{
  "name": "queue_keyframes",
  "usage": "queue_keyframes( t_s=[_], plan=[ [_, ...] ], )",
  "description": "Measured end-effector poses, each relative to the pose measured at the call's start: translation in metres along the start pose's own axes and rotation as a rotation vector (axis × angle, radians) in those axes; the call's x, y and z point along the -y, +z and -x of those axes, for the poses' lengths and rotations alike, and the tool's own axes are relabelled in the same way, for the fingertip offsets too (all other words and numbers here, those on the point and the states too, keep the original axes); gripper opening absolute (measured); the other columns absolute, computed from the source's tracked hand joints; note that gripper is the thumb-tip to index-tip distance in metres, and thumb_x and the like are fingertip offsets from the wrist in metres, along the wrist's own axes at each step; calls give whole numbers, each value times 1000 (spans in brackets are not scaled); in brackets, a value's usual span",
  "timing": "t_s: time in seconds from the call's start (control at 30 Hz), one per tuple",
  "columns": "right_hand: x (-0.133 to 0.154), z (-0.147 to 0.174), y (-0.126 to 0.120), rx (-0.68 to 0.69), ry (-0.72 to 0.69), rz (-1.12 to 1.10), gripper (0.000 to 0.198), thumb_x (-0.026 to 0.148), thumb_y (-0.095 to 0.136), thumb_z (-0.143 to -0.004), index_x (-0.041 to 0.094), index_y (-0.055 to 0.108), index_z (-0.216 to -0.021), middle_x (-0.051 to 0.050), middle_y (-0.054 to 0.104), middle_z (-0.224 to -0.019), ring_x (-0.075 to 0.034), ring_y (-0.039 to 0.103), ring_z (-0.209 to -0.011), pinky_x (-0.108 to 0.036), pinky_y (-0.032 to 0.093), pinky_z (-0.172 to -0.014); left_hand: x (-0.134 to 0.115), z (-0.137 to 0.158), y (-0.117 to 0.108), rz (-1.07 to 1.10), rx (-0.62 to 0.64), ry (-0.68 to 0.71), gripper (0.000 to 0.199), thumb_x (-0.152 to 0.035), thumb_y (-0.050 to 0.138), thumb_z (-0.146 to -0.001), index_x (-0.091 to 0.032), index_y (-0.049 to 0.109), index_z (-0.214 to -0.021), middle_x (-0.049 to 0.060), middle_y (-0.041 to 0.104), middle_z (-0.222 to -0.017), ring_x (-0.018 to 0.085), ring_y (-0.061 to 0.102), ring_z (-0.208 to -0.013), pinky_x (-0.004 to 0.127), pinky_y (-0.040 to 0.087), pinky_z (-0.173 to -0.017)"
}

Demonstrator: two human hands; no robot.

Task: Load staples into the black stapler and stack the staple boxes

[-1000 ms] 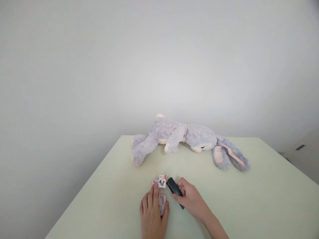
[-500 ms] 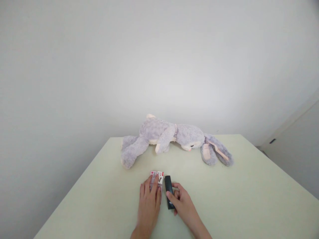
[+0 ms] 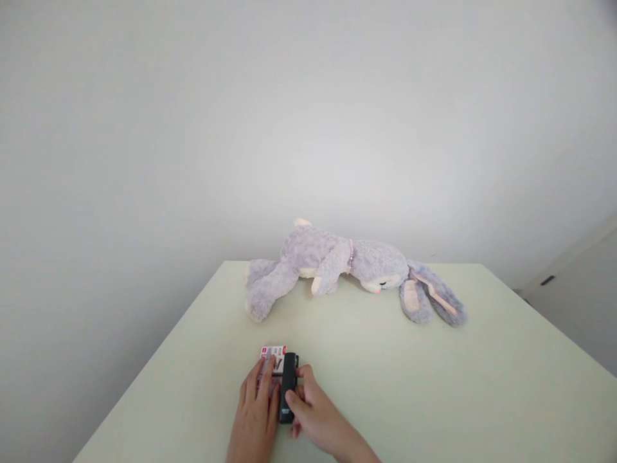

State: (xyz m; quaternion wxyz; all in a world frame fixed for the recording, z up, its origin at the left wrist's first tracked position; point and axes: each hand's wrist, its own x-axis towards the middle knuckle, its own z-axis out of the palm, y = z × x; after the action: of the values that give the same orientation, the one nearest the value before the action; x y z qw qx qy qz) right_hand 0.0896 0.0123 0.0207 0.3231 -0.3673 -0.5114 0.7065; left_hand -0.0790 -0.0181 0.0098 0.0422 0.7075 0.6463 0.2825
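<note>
Since the earlier frame, the slim black oblong plastic stapler (image 3: pixel 288 386) has slid toward nine o'clock and now lies over the right edge of the small stack of white cards with red and black printing (image 3: pixel 271 361), where before it lay just beside them. Both hands have shifted the same way across the pale green bench (image 3: pixel 434 386).

At present the left hand (image 3: pixel 255 415) lies flat with fingers spread on the cards, pressing them to the bench; its grip is apart, closed around nothing. Its fingertips point to twelve o'clock, and the far end of the cards shows beyond them. The right hand (image 3: pixel 313 418) has its grip clamped on the stapler, thumb on the near end and fingers along its three o'clock side. The stapler runs from six to twelve o'clock, touching the cards and the left hand's fingers.

Well apart, toward twelve o'clock, a grey plush rabbit with long ears and cream paws (image 3: pixel 347 270) lies on its side along the far edge of the bench, ears trailing toward three o'clock.
</note>
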Motion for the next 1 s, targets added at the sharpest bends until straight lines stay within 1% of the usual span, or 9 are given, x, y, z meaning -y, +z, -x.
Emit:
queue_keyframes(
  t_s=[0.17, 0.27, 0.37, 0.47, 0.57, 0.63, 0.73, 0.83, 1.0],
  plan=[
    [-5, -36, 47, 47, 31, -39, 62, 71, 61, -87, 25, 36, -119, 10, 53, -72, -7, 49, -44, -23, 50, -45, 56, -1, -24, -32, 15, -21, 53, -27, 35, -104, -31, 33, -157, 10, 43, -158, 25, 43, -144, 54, 40, -118],
    [-4, -47, 59, 37, 42, -30, 61, 67, 62, -86, 23, 35, -119, 13, 50, -62, -9, 47, -41, -24, 50, -44, 67, -7, -42, -62, 21, -124, 51, -33, 33, -105, -27, 35, -155, 11, 49, -155, 27, 43, -144, 66, 21, -123],
    [-1, -33, 46, -74, 25, -14, 50, 62, 53, -93, 23, 37, -119, 14, 45, -60, -9, 42, -39, -23, 44, -41, 46, -10, -60, -41, -158, -223, 56, -39, 36, -104, -19, 30, -156, 15, 49, -153, 30, 43, -144, 68, 10, -125],
    [4, 5, 5, -321, -92, 97, 32, 54, 44, -100, 24, 48, -108, 9, 45, -66, -11, 48, -53, -23, 45, -51, 1, -9, -64, 99, -286, -184, 60, -38, 43, -102, -20, 28, -157, 15, 43, -157, 28, 40, -146, 58, 25, -125],
    [8, 53, -50, -587, -220, 377, 29, 47, 41, -103, 22, 56, -96, -1, 61, -82, -18, 62, -78, -31, 54, -74, -42, -8, -39, 149, -139, -1, 54, -31, 47, -101, -25, 36, -154, 12, 51, -152, 25, 47, -142, 49, 42, -117],
    [6, 83, -84, -661, -266, 583, 28, 40, 42, -102, 22, 61, -110, -8, 69, -108, -23, 65, -105, -37, 53, -96, -63, -7, -8, 69, 12, 178, 56, -27, 48, -99, -27, 37, -154, 9, 55, -150, 25, 49, -141, 49, 43, -116],
    [-2, 111, -117, -642, -256, 977, 48, 34, 43, -101, 26, 49, -148, -8, 55, -150, -27, 42, -146, -49, 36, -121, -84, -5, 40, -140, 13, 215, 63, -21, 46, -96, -28, 34, -158, 9, 48, -158, 30, 44, -146, 60, 36, -119],
    [-10, 114, -124, -570, -157, 1281, 61, 32, 38, -102, 35, 26, -162, 0, 37, -165, -29, 24, -156, -59, 26, -124, -93, -4, 67, -253, -10, 218, 67, -21, 47, -94, -23, 33, -159, 11, 37, -165, 33, 34, -152, 60, 37, -117],
    [-16, 97, -106, -599, -91, 1461, 63, 38, 37, -104, 39, 15, -163, 1, 20, -169, -33, 20, -156, -65, 25, -121, -91, -5, 71, -282, 16, 239, 70, -23, 47, -93, -25, 28, -161, 8, 33, -167, 31, 32, -153, 58, 39, -116]
  ],
)
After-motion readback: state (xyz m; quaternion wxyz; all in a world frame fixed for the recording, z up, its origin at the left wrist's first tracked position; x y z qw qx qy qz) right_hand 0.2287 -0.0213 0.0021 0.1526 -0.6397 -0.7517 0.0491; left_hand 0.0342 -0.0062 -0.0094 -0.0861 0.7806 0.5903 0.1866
